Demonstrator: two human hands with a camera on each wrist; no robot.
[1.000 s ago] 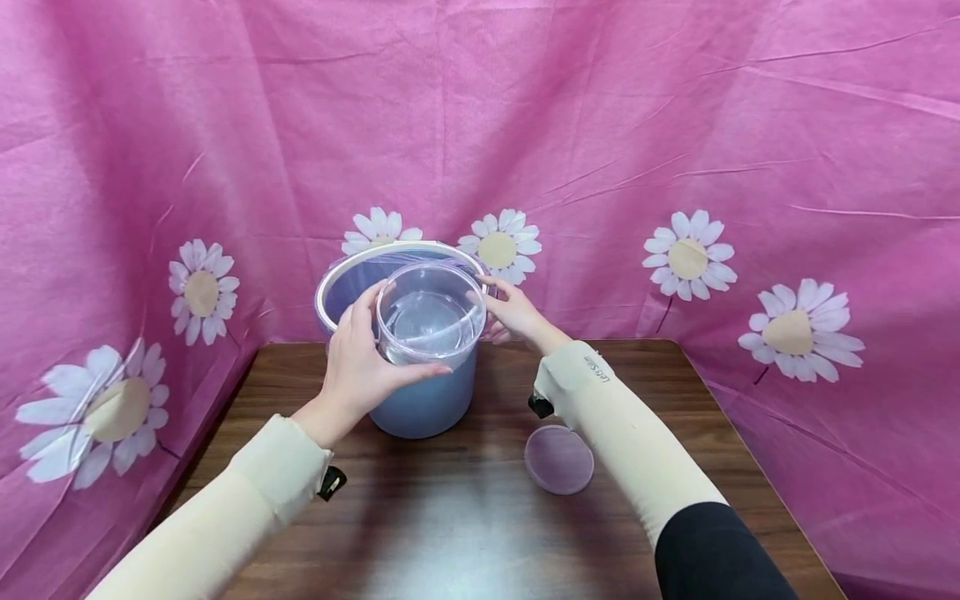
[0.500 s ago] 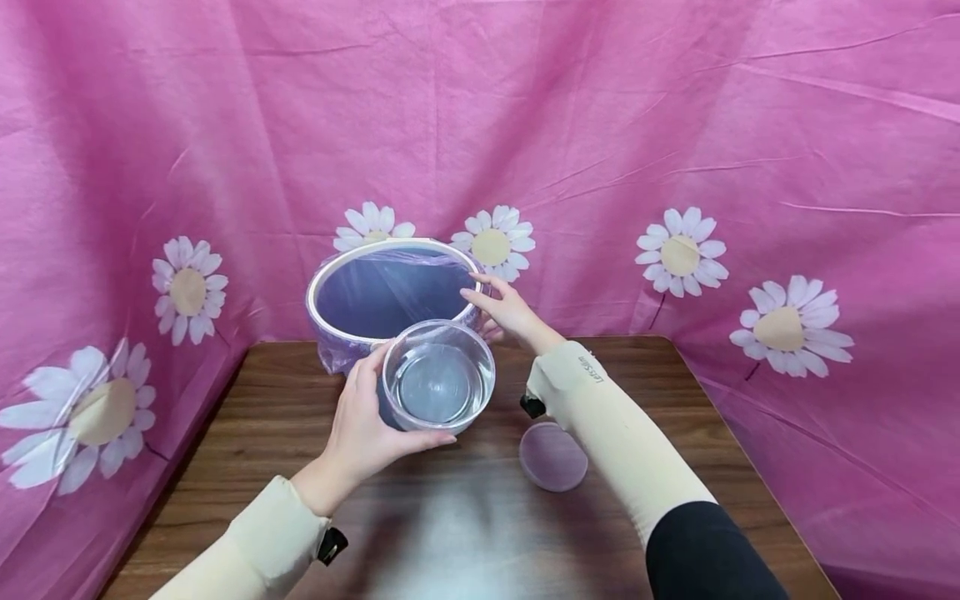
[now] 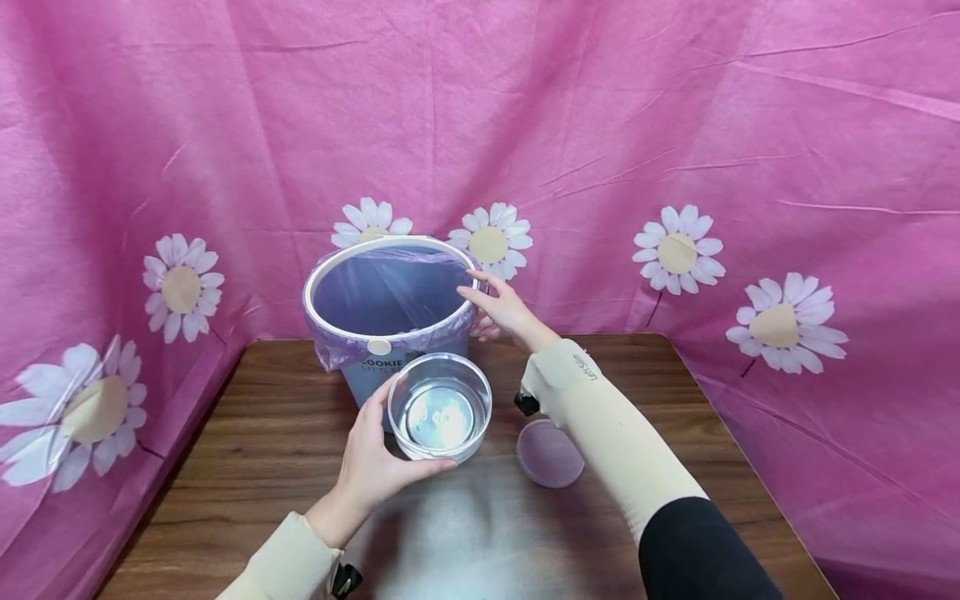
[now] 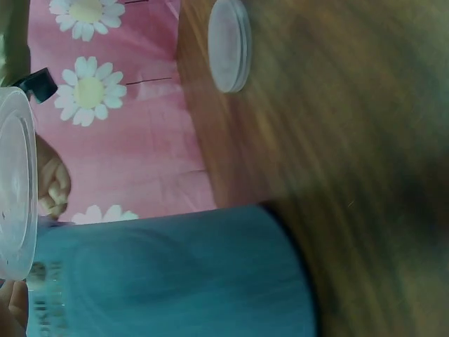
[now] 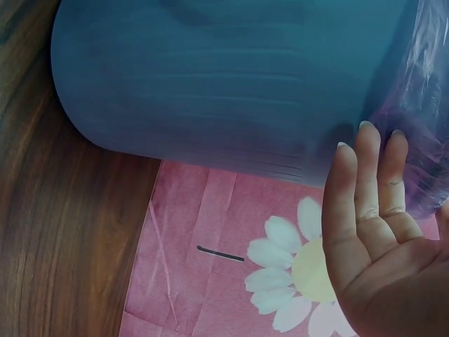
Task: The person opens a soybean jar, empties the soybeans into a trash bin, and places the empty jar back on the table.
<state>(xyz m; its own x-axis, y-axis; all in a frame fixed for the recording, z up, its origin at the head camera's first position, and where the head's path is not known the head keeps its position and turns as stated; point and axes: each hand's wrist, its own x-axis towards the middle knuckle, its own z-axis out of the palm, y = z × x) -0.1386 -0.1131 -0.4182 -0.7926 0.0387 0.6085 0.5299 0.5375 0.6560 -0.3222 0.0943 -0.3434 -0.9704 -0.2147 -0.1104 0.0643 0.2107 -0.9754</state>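
Observation:
My left hand (image 3: pixel 372 458) holds a clear round plastic tub (image 3: pixel 441 408), thumb along the near side and fingers round its left side. The tub is upright, its mouth facing up, just in front of a blue trash bin (image 3: pixel 358 379). My right hand (image 3: pixel 504 312) rests at the bin's right rim, with the thumb and a finger over the edge. In the right wrist view, three nearly straight fingers (image 5: pixel 368 172) lie against the outer wall beside the bag. A purple translucent bin bag (image 3: pixel 333 343) lines the bin and folds out under its white rim ring (image 3: pixel 307 292).
A round translucent lid (image 3: pixel 550 454) lies flat on the brown wooden table (image 3: pixel 247 467), right of the tub and near the right forearm. Behind and at both sides hangs a pink cloth (image 3: pixel 585 125) with white daisies, close behind the bin.
My left hand has drawn the tub back from over the bin toward me and lowered it, turning it upright. The bin's mouth and front lettering have come into view. My right hand stays at the rim.

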